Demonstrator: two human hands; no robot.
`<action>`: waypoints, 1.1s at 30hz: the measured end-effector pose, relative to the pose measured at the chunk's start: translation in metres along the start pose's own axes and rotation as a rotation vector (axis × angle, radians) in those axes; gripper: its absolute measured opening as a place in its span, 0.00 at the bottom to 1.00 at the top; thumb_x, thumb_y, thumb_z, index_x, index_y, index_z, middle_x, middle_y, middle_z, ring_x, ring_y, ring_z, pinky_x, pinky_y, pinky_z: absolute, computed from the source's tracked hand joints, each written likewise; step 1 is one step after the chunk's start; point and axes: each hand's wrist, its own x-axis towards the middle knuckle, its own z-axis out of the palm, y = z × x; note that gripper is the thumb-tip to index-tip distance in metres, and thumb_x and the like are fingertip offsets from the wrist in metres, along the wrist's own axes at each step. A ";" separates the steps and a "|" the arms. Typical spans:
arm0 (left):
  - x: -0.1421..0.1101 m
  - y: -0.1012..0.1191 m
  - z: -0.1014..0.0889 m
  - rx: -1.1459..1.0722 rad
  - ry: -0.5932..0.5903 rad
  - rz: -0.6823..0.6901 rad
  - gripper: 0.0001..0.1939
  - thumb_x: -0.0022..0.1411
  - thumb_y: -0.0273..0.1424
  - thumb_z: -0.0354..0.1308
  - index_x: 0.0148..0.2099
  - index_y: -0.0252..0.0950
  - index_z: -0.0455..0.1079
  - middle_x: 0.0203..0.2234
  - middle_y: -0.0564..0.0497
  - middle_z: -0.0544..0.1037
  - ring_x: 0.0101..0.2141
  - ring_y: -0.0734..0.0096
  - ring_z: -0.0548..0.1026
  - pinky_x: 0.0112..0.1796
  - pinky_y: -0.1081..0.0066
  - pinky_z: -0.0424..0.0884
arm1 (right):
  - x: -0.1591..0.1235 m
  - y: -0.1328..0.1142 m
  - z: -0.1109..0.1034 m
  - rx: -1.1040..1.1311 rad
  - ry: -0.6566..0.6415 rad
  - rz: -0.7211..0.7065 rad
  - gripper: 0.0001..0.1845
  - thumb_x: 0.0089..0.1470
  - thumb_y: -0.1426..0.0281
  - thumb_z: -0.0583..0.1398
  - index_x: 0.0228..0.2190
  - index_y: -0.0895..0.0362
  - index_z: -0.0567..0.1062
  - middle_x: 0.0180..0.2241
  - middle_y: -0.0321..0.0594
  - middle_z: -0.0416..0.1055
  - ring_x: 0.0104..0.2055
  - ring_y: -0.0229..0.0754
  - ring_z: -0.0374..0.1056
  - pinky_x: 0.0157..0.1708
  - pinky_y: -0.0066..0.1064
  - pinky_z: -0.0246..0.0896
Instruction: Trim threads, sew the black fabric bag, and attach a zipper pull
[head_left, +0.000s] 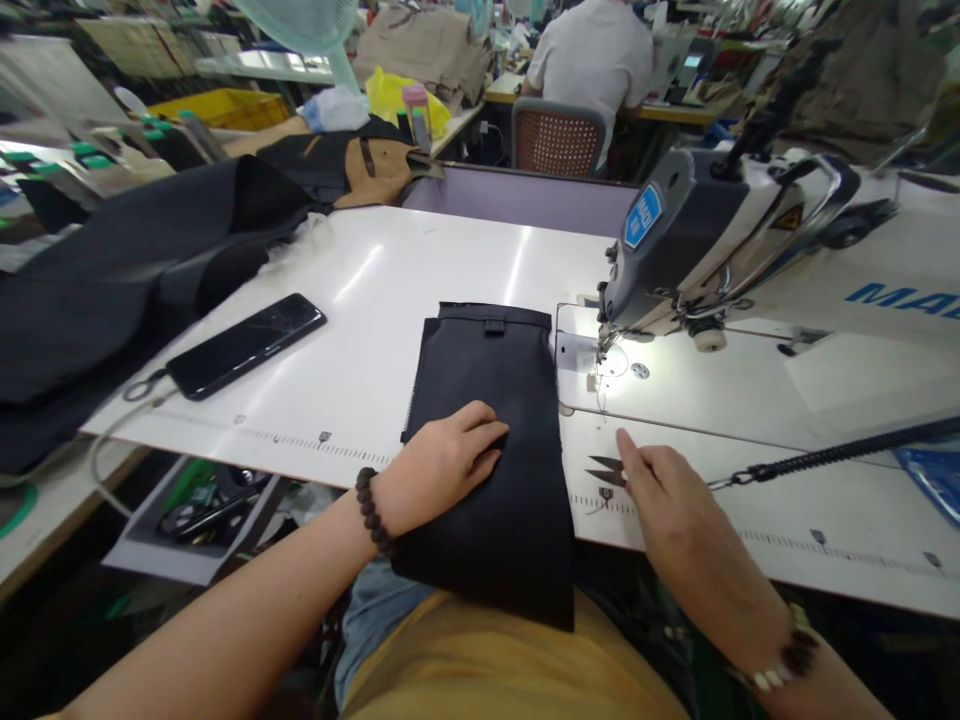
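Observation:
A black fabric piece [495, 390] with a small loop tab near its far edge lies on the white sewing table, its near end hanging over the front edge. My left hand [450, 465] rests flat on it, fingers stretched out to the right. To the right of the fabric, my right hand [667, 510] is closed around a pair of thread snips [609, 470], blades apart and pointing left. A coiled black cord [847, 450] runs right from beside that hand. Just beyond it stands the sewing machine [675, 240], its needle area lit.
A smartphone [247, 345] lies on the table's left part. Dark fabric [135, 270] is heaped along the left side. Below the table edge is an open drawer [202, 510] with tools. Farther back, a person [592, 60] sits on a chair [559, 140].

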 end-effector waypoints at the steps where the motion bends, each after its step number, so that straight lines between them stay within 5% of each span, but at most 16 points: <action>1: 0.002 0.001 0.001 0.054 -0.047 0.016 0.10 0.62 0.26 0.46 0.42 0.32 0.67 0.37 0.46 0.69 0.33 0.72 0.72 0.34 0.73 0.71 | 0.000 0.008 -0.004 0.003 0.026 -0.014 0.25 0.57 0.82 0.41 0.57 0.68 0.49 0.35 0.50 0.62 0.37 0.47 0.60 0.35 0.36 0.61; 5: 0.007 0.005 0.007 0.235 -0.141 0.050 0.12 0.63 0.25 0.43 0.33 0.32 0.67 0.32 0.48 0.69 0.26 0.73 0.70 0.27 0.73 0.69 | 0.000 0.032 -0.025 -0.110 0.094 -0.034 0.19 0.58 0.79 0.46 0.50 0.67 0.63 0.35 0.49 0.64 0.36 0.47 0.61 0.34 0.36 0.59; 9: 0.003 0.004 0.012 0.209 -0.018 0.038 0.11 0.62 0.25 0.44 0.32 0.31 0.66 0.29 0.47 0.70 0.29 0.70 0.70 0.31 0.71 0.70 | 0.010 0.023 -0.036 -0.118 0.131 -0.076 0.16 0.58 0.76 0.50 0.47 0.59 0.68 0.32 0.44 0.66 0.34 0.46 0.61 0.33 0.36 0.55; 12: -0.001 0.002 0.012 0.141 0.059 0.027 0.09 0.60 0.23 0.45 0.32 0.30 0.65 0.29 0.47 0.70 0.29 0.70 0.70 0.31 0.72 0.69 | 0.024 -0.003 -0.026 0.038 0.110 -0.095 0.17 0.59 0.71 0.51 0.49 0.60 0.66 0.27 0.41 0.65 0.28 0.42 0.61 0.28 0.32 0.53; 17: 0.000 -0.001 0.008 0.052 0.074 -0.008 0.06 0.58 0.22 0.47 0.33 0.31 0.64 0.29 0.48 0.71 0.30 0.71 0.71 0.31 0.73 0.69 | 0.041 -0.037 0.004 0.146 -0.127 0.002 0.19 0.57 0.69 0.54 0.50 0.58 0.67 0.28 0.39 0.65 0.27 0.40 0.62 0.25 0.30 0.52; 24: 0.003 -0.004 0.006 -0.072 0.061 -0.078 0.05 0.56 0.21 0.48 0.32 0.32 0.64 0.29 0.49 0.72 0.31 0.71 0.72 0.34 0.72 0.70 | 0.042 -0.037 0.011 0.106 -0.207 0.009 0.19 0.57 0.67 0.54 0.51 0.55 0.66 0.28 0.38 0.66 0.27 0.40 0.63 0.23 0.30 0.51; 30: -0.002 -0.010 0.000 -0.266 0.112 -0.266 0.06 0.55 0.20 0.49 0.30 0.33 0.66 0.28 0.51 0.74 0.29 0.74 0.73 0.33 0.74 0.70 | 0.040 -0.037 0.012 0.095 -0.203 0.009 0.19 0.58 0.67 0.54 0.51 0.55 0.66 0.28 0.38 0.66 0.27 0.40 0.63 0.23 0.30 0.50; 33: -0.003 -0.011 -0.003 -0.279 0.072 -0.204 0.06 0.57 0.22 0.49 0.33 0.33 0.68 0.30 0.51 0.74 0.27 0.77 0.72 0.30 0.76 0.70 | 0.040 -0.037 0.014 0.096 -0.190 -0.001 0.19 0.58 0.67 0.53 0.51 0.56 0.66 0.28 0.38 0.66 0.27 0.40 0.63 0.23 0.30 0.50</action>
